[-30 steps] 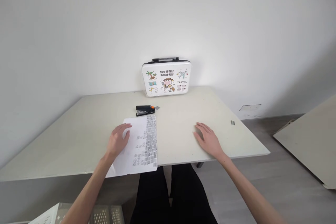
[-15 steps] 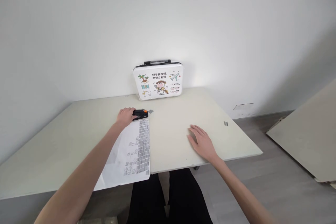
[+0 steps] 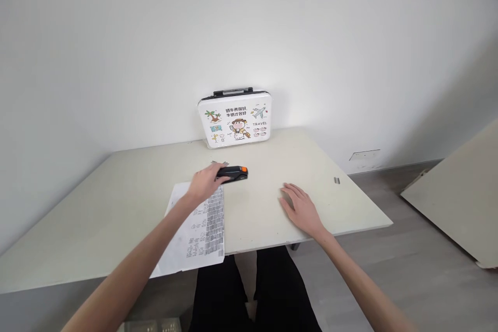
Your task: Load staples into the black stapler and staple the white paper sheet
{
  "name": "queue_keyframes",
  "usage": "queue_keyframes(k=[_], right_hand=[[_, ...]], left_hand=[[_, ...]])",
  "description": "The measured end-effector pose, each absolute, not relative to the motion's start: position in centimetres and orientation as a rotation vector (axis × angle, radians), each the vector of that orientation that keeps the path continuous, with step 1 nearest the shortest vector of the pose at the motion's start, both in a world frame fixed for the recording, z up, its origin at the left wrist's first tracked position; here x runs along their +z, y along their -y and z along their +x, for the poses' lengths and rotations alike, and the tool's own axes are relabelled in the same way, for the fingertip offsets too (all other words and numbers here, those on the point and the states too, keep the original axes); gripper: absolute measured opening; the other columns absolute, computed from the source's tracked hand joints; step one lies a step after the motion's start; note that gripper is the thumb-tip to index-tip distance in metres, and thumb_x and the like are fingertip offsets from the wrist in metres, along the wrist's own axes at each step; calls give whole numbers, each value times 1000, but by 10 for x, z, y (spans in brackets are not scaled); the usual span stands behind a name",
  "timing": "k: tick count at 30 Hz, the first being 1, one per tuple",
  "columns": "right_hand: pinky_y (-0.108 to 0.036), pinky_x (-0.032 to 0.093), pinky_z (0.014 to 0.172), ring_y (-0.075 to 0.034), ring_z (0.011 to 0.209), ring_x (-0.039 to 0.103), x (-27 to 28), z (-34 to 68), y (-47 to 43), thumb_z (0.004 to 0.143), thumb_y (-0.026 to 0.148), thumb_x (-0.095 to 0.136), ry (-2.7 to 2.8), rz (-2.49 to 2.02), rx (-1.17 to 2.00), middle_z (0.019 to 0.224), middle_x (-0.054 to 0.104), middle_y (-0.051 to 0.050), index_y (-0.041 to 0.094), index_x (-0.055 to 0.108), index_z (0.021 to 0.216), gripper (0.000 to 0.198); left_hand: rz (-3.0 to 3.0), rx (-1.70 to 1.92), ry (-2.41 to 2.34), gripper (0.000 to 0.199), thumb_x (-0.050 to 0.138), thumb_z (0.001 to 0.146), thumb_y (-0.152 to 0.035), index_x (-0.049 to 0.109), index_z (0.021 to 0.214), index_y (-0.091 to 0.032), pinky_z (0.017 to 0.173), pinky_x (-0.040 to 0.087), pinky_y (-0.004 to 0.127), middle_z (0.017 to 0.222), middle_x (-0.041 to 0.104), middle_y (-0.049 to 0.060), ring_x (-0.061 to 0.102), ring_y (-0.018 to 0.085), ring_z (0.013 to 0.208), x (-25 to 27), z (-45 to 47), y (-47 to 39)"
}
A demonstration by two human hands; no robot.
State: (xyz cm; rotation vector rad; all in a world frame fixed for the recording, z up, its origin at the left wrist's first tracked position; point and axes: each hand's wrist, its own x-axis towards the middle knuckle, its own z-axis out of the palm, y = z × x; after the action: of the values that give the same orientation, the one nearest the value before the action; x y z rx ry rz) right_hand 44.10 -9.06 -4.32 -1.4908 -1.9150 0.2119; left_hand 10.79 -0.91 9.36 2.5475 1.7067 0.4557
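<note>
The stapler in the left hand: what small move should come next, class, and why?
Probably bring the stapler toward the right hand: the left hand grips one end, the other juts toward the right hand, and that hand rests open, holding nothing, on the table.

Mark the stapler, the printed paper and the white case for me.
Stapler (image 3: 233, 173): head view, on its black body beyond the fingers.
Printed paper (image 3: 199, 237): head view, on its printed face.
White case (image 3: 235, 120): head view, middle of its decorated front.
</note>
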Motion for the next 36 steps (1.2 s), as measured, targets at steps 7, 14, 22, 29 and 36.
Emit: queue_keyframes(k=[7, 14, 22, 29, 36], right_hand=[[-49, 50, 108, -30, 128, 62, -22, 447, 97, 106, 58, 32, 1595, -1475, 575, 135, 69, -11, 27, 69, 128, 53], [-44, 55, 98, -28, 111, 71, -5, 445, 102, 105, 60, 32, 1569, -1446, 756, 116, 78, -9, 27, 72, 114, 53], [-42, 53, 97, -28, 104, 71, -13, 446, 94, 106, 56, 32, 1734, -1412, 598, 108, 79, -8, 27, 75, 104, 52], [-42, 51, 96, -27, 105, 69, -8, 442, 104, 108, 54, 26, 1731, -1468, 564, 108, 78, -7, 27, 76, 107, 56], [-43, 52, 97, -27, 106, 68, -12, 444, 104, 107, 59, 26, 1710, -1492, 599, 109, 77, -7, 28, 75, 109, 58]], left_hand=[[2444, 536, -1346, 29, 59, 97, -47, 64, 119, -28, 77, 53, 37, 115, 75, 4, 72, 26, 91, 61, 179, 63], [2419, 554, -1268, 23, 62, 97, -41, 63, 116, -28, 77, 53, 38, 113, 75, 4, 72, 25, 90, 42, 214, 81], [2210, 655, -1275, 37, 74, 88, -39, 62, 121, -29, 84, 56, 40, 114, 73, 4, 70, 27, 102, 31, 199, 87], [2247, 639, -1308, 25, 69, 91, -50, 71, 92, -25, 78, 55, 38, 104, 73, 4, 69, 25, 93, 26, 184, 83], [2338, 563, -1292, 26, 64, 95, -52, 73, 97, -27, 81, 54, 38, 110, 72, 4, 68, 26, 100, 37, 160, 86]])
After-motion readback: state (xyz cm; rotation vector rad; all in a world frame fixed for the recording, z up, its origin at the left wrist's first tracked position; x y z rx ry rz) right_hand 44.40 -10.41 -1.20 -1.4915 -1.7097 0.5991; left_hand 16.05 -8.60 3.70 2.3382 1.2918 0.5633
